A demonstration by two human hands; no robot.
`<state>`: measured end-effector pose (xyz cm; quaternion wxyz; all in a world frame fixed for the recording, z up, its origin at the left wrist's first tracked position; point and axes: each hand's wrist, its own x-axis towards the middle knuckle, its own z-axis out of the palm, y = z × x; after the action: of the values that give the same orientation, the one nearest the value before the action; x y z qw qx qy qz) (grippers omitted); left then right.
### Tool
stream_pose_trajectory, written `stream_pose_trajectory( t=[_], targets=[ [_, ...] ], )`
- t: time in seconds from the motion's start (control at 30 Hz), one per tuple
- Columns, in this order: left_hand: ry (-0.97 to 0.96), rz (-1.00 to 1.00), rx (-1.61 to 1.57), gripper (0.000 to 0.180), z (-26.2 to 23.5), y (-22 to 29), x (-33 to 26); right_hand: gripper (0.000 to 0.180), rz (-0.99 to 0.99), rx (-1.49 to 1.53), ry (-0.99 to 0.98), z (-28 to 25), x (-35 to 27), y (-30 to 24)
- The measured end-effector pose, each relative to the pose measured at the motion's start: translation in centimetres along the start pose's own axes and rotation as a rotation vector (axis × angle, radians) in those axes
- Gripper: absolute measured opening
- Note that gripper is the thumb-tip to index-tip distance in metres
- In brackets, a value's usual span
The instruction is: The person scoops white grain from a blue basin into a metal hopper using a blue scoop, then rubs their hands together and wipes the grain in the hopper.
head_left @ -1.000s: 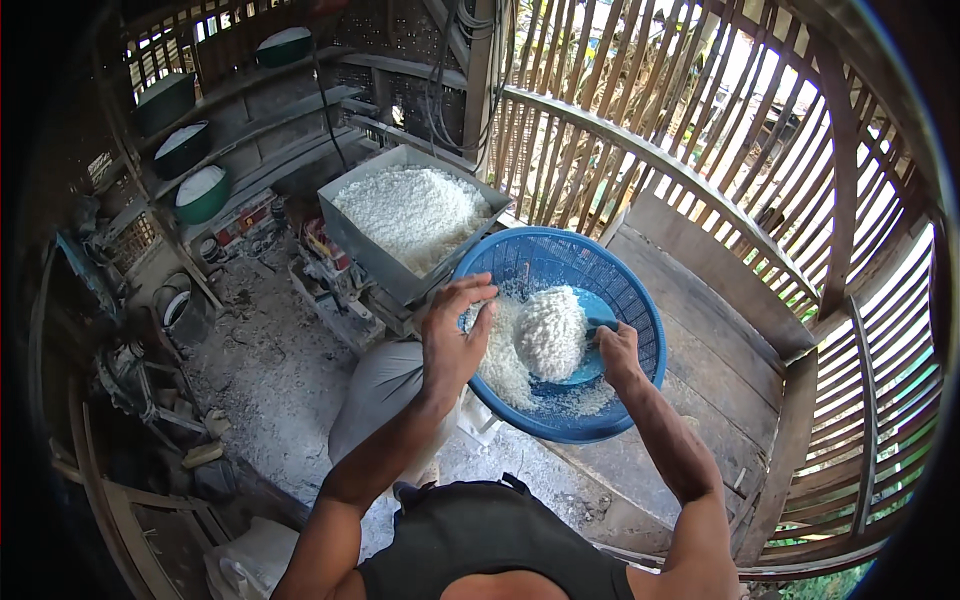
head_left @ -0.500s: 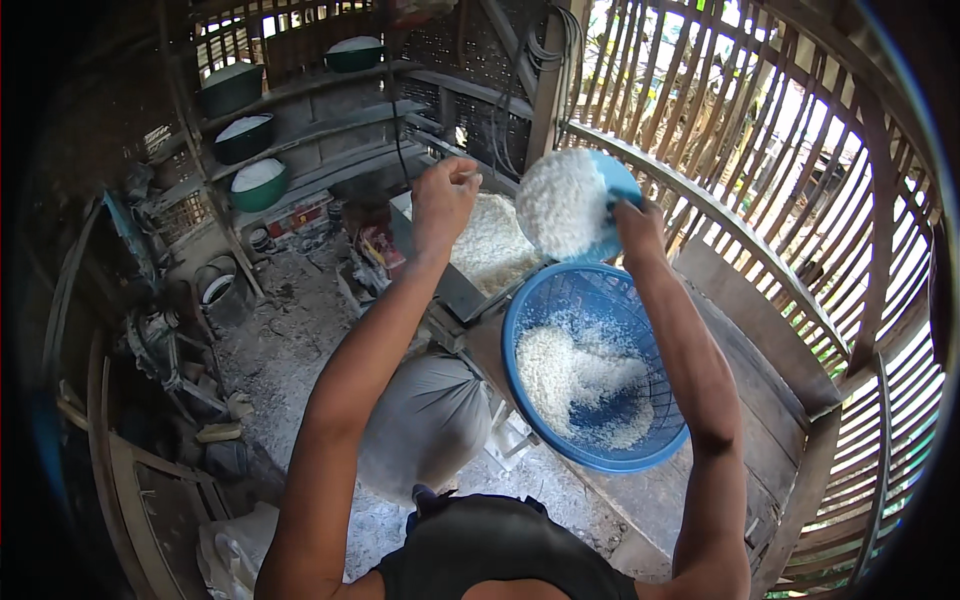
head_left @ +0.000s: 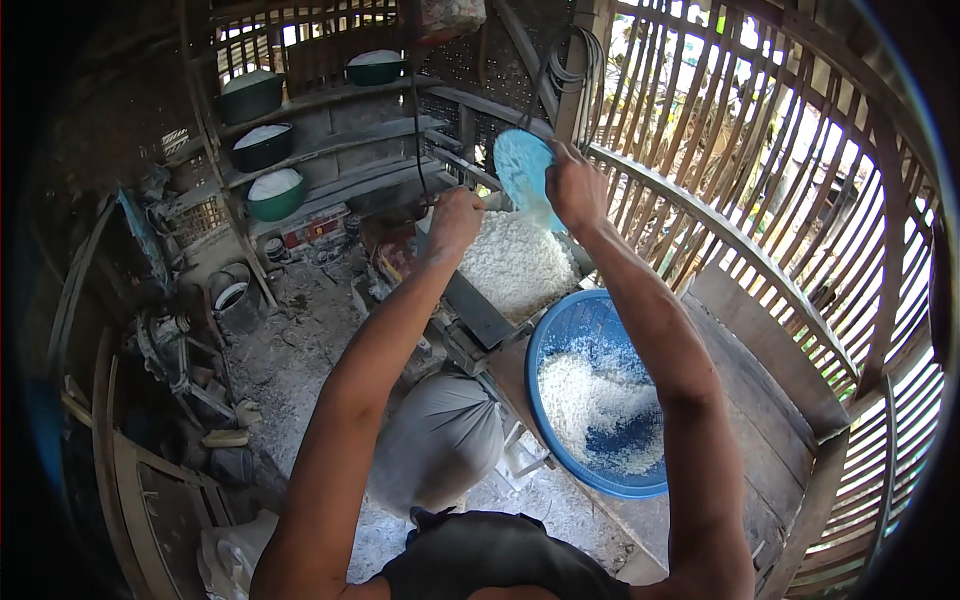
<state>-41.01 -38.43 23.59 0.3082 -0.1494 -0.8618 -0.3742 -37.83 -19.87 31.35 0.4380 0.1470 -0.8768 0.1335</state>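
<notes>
My right hand (head_left: 577, 192) grips a light blue round plastic scoop (head_left: 522, 168) by its edge or handle; which one is hidden. The scoop is tipped steeply over the metal hopper (head_left: 478, 312), and white grains (head_left: 520, 262) lie heaped in that hopper. Closed fingers show on my left hand (head_left: 457, 222), held over the hopper's left side; whatever they pinch is too small to make out. Below my right forearm, a blue plastic basin (head_left: 538, 362) with mesh-like sides holds more of the white grains.
The basin stands on a wooden bench (head_left: 745, 400) beside a slatted wall. A tied grey sack (head_left: 435, 445) bulges below the hopper. Several basins of white stuff, among them a green basin (head_left: 277, 205), sit on shelves at the far left. A dark cable (head_left: 416, 120) hangs beyond my left hand.
The heaped scoop has moved left from above the basin and tipped over the hopper, its grains poured out. The heap in the hopper is higher. My left hand has come down a little, closer to it.
</notes>
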Motion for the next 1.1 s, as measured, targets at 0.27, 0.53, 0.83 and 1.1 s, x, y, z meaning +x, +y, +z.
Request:
stream_pose_trajectory(
  t=[0.27,0.53,0.83,1.1],
  targets=[
    [0.024,0.428,-0.023,0.016,-0.9,8.5,-4.4,0.028,0.179,0.089,0.127,-4.4,-1.9,4.3],
    [-0.191,0.353,-0.364,0.020,1.8,10.6,-19.1,0.038,0.746,0.226,-0.146,-14.2,-21.2,15.0],
    [-0.186,0.056,-0.385,0.018,7.2,9.1,-21.2,0.031,0.902,-0.285,-0.361,-9.0,-32.8,18.3],
    [-0.125,0.106,-0.364,0.020,8.3,8.4,-21.9,0.013,1.140,0.619,-0.356,2.0,-35.2,12.1]
  ],
)
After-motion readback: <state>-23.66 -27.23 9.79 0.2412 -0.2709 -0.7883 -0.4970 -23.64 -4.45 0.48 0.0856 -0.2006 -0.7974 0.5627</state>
